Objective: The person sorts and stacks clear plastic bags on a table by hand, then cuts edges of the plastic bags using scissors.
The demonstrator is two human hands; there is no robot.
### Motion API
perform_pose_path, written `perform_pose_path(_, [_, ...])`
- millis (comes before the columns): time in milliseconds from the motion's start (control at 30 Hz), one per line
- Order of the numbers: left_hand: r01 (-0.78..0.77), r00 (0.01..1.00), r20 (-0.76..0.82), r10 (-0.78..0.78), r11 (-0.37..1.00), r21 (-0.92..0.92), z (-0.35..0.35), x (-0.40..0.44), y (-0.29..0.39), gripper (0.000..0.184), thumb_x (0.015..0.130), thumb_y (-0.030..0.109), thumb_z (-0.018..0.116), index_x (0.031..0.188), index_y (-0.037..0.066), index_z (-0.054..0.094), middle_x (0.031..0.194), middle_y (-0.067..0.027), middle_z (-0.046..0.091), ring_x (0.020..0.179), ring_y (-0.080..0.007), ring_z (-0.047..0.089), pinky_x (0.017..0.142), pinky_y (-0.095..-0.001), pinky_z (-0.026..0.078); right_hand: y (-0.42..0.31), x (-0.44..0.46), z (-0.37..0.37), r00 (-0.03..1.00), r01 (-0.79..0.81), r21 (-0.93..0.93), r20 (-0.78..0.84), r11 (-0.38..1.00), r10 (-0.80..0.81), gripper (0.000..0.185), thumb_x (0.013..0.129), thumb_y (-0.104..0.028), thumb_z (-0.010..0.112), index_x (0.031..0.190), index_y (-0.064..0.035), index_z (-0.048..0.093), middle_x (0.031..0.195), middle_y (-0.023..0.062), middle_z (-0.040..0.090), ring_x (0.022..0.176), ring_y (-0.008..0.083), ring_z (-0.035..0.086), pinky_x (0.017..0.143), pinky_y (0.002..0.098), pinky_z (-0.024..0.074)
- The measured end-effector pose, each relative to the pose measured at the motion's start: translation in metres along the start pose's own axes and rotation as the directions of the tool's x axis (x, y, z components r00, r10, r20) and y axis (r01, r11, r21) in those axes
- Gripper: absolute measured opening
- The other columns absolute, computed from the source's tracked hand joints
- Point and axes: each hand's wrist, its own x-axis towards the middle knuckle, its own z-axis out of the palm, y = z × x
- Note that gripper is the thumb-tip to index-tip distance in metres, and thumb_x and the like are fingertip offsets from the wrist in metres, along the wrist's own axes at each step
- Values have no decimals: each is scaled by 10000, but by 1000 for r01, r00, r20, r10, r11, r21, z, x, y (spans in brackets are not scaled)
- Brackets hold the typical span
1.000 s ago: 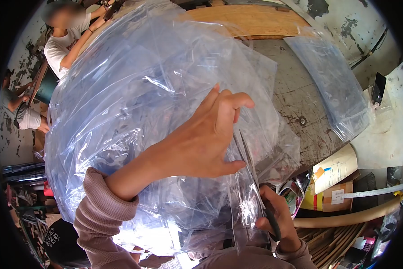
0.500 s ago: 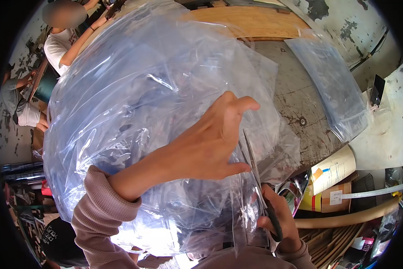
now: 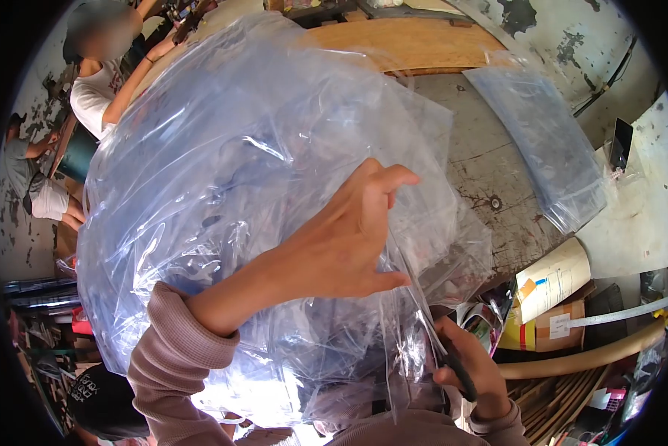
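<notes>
A large, crumpled heap of clear plastic sheeting [image 3: 274, 186] lies in front of me and spills toward my body. My left hand [image 3: 341, 249] rests over it, index finger bent outward and thumb stretched apart; its other fingers are hidden. In my right hand [image 3: 479, 364] is a pair of scissors [image 3: 430, 320] with dark handles, blades pointing up and left beside my left thumb. The blades look nearly closed, at a hanging fold of the plastic [image 3: 404, 349].
A folded stack of clear plastic [image 3: 538, 145] lies on the worn table [image 3: 490, 167] at the right, near a phone [image 3: 621, 143]. Cardboard boxes [image 3: 557, 327] and a curved tan tube [image 3: 587, 360] stand lower right. Co-workers [image 3: 96, 100] are at the left; a black cap [image 3: 104, 401] shows lower left.
The scissor blades have come closer together, and my right hand has shifted slightly down and right. My left hand keeps its pose. The whole view has shifted slightly.
</notes>
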Motion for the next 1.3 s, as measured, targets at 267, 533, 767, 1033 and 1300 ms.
perform_pose_path(267, [0, 995, 97, -8, 997, 74, -6, 0, 7, 718, 667, 193, 785, 1207, 42, 337, 893, -20, 510, 946, -220, 493, 1064, -531, 211, -15, -12, -42, 768, 33, -502, -541, 864, -343, 546, 680, -97, 724, 1175, -35, 501, 970, 60, 511, 767, 140, 504, 635, 269, 448])
perform_pose_path(533, [-78, 968, 249, 30, 980, 183, -20, 2, 16, 151, 683, 252, 759, 820, 268, 697, 837, 86, 560, 950, -166, 491, 1055, -539, 195, -17, 41, -40, 505, -143, -890, -442, 434, -741, 452, 751, -75, 656, 1159, 6, 478, 998, 186, 502, 971, 366, 455, 844, 424, 380])
perform_pose_path(767, [-38, 962, 274, -4, 989, 145, -21, 5, 19, 134, 686, 238, 759, 797, 253, 685, 824, 106, 567, 920, -143, 513, 1058, -537, 191, -16, 45, -41, 493, -158, -893, -441, 421, -750, 404, 735, -69, 679, 1099, 0, 517, 1021, 181, 510, 932, 359, 476, 814, 429, 400])
perform_pose_path(1033, [-239, 969, 155, 192, 885, 399, -6, 1, 24, 92, 716, 115, 636, 729, 128, 545, 760, 26, 488, 761, -117, 536, 987, -448, 344, -26, 41, -23, 419, -46, -948, -306, 316, -855, 321, 736, -93, 704, 1031, -25, 596, 1013, 152, 561, 921, 328, 532, 787, 388, 447])
perform_pose_path(1300, [-276, 960, 185, 209, 803, 528, -21, 2, 42, 70, 677, 107, 634, 729, 123, 590, 720, 25, 500, 708, -125, 548, 937, -382, 386, -14, 53, 34, 655, 454, -733, -110, 506, -748, 275, 768, -33, 671, 1033, -12, 599, 835, 97, 537, 646, 233, 557, 549, 302, 476])
